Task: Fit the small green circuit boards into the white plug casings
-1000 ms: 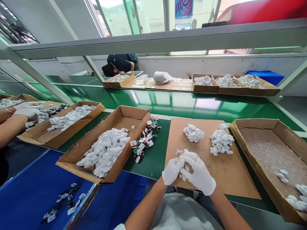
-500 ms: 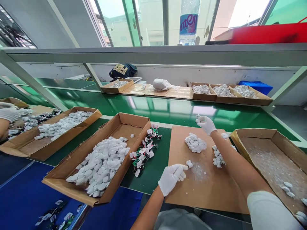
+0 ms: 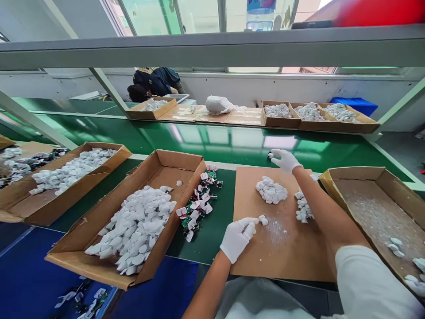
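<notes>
My left hand (image 3: 238,239), in a white glove, is over the brown cardboard sheet (image 3: 252,261). Its index finger stretches to the edge of a small white piece (image 3: 263,220), and the fingers are not wrapped round it. Farther off, my gloved right hand (image 3: 285,160) reaches across to the green belt (image 3: 219,144). Its thumb and fingers are apart, right at a small dark-and-white part (image 3: 270,155) on the belt. Between the hands lies a heap of white pieces (image 3: 271,190) on the sheet. A second heap (image 3: 303,208) is partly hidden by my right forearm.
Left of the sheet lie green circuit boards with white pieces (image 3: 197,204), beside a cardboard tray (image 3: 179,166) heaped with white pieces. Another tray (image 3: 328,177) stands at right. Filled boxes (image 3: 280,122) line the far side. A person (image 3: 156,82) bends down beyond the belt.
My right hand has opened its fingers at the belt, where the small part now rests. My left hand stays by the white piece. The view has tilted down, and the person beyond has shifted.
</notes>
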The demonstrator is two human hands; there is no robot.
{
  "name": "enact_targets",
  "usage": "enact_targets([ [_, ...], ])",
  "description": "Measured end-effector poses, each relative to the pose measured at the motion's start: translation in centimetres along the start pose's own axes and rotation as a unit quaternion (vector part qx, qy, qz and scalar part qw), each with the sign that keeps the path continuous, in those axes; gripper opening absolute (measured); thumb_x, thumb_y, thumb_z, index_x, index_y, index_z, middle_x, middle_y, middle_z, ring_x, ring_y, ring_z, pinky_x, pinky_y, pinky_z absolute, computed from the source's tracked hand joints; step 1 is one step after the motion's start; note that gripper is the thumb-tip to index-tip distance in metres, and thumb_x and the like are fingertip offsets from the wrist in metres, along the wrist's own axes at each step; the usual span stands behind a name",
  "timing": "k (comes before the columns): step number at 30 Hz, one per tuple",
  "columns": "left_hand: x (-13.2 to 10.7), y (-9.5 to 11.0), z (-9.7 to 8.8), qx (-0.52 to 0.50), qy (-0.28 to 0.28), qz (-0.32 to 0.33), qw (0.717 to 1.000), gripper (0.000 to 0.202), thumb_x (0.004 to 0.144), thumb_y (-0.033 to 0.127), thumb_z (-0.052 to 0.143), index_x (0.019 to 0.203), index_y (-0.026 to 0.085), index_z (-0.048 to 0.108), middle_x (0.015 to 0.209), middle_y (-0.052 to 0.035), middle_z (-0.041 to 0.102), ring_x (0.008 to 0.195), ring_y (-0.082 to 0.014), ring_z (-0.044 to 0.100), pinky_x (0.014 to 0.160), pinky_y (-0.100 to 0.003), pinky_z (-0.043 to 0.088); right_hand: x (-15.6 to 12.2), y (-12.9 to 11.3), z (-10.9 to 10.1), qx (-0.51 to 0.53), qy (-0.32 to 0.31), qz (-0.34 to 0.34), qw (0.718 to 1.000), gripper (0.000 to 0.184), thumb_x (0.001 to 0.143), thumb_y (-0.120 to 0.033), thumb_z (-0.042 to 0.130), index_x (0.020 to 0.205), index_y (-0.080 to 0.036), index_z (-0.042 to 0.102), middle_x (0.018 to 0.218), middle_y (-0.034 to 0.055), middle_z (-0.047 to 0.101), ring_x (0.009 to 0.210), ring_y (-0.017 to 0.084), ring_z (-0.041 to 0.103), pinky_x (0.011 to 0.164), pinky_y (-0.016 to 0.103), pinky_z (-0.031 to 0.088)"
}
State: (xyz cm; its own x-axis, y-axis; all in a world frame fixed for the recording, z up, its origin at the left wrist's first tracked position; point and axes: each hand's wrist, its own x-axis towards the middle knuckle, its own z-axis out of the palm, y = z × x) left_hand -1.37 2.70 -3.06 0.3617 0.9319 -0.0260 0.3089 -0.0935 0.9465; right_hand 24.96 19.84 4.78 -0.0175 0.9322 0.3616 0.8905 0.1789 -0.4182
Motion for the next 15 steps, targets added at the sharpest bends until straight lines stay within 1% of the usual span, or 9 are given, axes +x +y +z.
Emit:
enact_targets([
  [2,0.0,0.1,0.0,-0.004,0.000,-0.001,1.000,0.034,0.087,0.034,0.044,0.102,0.018,0.070,0.072,-0.0028,0.071,0.061,-0.0136,0.061,0.062,-0.023,0.050,-2.2,0.1,-1.2,-0.002,-0.035,-0.008,0.999,0.031,0.083,-0.026,0.061,0.114,-0.021,0.063,0.111,0.0055,0.066,0.095,0.019,0.064,0.087,0.036,0.051],
  [3,-0.1,0.1,0.0,-0.002,-0.001,0.000,1.000,0.033,0.087,0.034,0.045,0.102,0.018,0.070,0.072,-0.0028,0.071,0.062,-0.0139,0.061,0.063,-0.023,0.050,-3.7,0.0,-1.9,-0.003,-0.047,-0.013,0.999,0.032,0.082,-0.025,0.060,0.114,-0.023,0.064,0.111,0.0042,0.067,0.097,0.020,0.064,0.087,0.035,0.051],
  [5,-0.1,0.3,0.0,0.010,0.000,0.008,1.000,0.032,0.086,0.033,0.046,0.101,0.019,0.071,0.072,-0.0024,0.071,0.065,-0.0146,0.063,0.065,-0.024,0.050,-7.3,0.0,-3.3,-0.017,-0.069,-0.031,0.997,0.029,0.083,-0.028,0.057,0.110,-0.025,0.066,0.110,0.0035,0.068,0.099,0.023,0.064,0.087,0.038,0.051],
  [8,-0.1,0.5,0.0,0.034,0.009,0.022,0.999,0.029,0.085,0.031,0.048,0.099,0.021,0.072,0.072,-0.0016,0.072,0.066,-0.0152,0.063,0.067,-0.025,0.050,-12.9,0.3,-5.1,-0.059,-0.112,-0.039,0.991,0.021,0.084,-0.027,0.053,0.096,-0.028,0.070,0.091,0.0018,0.072,0.082,0.021,0.065,0.075,0.036,0.052],
  [9,-0.1,0.5,-0.1,0.039,0.012,0.024,0.999,0.029,0.085,0.031,0.048,0.099,0.021,0.072,0.071,-0.0013,0.072,0.066,-0.0152,0.063,0.067,-0.025,0.050,-14.5,0.5,-5.5,-0.069,-0.142,-0.064,0.985,0.021,0.083,-0.024,0.053,0.094,-0.028,0.070,0.087,0.0014,0.071,0.080,0.020,0.065,0.074,0.035,0.051],
  [10,-0.1,0.6,-0.1,0.042,0.013,0.024,0.999,0.029,0.085,0.031,0.048,0.100,0.021,0.071,0.071,-0.0012,0.072,0.065,-0.0150,0.063,0.067,-0.025,0.050,-15.9,0.7,-5.7,-0.075,-0.169,-0.102,0.977,0.021,0.081,-0.021,0.053,0.091,-0.028,0.070,0.088,0.0014,0.071,0.083,0.020,0.064,0.077,0.035,0.050],
  [11,-0.1,0.6,-0.1,0.043,0.012,0.023,0.999,0.030,0.085,0.031,0.047,0.100,0.021,0.071,0.071,-0.0010,0.072,0.065,-0.0148,0.063,0.067,-0.025,0.050,-17.1,0.9,-5.8,-0.086,-0.186,-0.140,0.969,0.022,0.080,-0.017,0.053,0.091,-0.027,0.070,0.092,0.0020,0.071,0.090,0.020,0.063,0.082,0.036,0.048],
  [13,-0.1,0.7,0.0,0.043,0.010,0.019,0.999,0.030,0.086,0.031,0.047,0.100,0.021,0.071,0.073,-0.0006,0.072,0.064,-0.0142,0.063,0.067,-0.024,0.049,-18.7,1.2,-5.6,-0.122,-0.176,-0.182,0.960,0.024,0.078,-0.012,0.053,0.092,-0.025,0.069,0.101,0.0036,0.069,0.107,0.023,0.058,0.093,0.041,0.042],
  [15,-0.1,0.7,0.0,0.045,0.010,0.017,0.999,0.030,0.086,0.033,0.047,0.100,0.021,0.071,0.073,-0.0004,0.072,0.063,-0.0137,0.063,0.067,-0.024,0.049,-19.6,1.2,-5.2,-0.174,-0.136,-0.180,0.959,0.025,0.081,-0.012,0.052,0.095,-0.023,0.068,0.105,0.0050,0.069,0.116,0.025,0.053,0.099,0.045,0.036],
])
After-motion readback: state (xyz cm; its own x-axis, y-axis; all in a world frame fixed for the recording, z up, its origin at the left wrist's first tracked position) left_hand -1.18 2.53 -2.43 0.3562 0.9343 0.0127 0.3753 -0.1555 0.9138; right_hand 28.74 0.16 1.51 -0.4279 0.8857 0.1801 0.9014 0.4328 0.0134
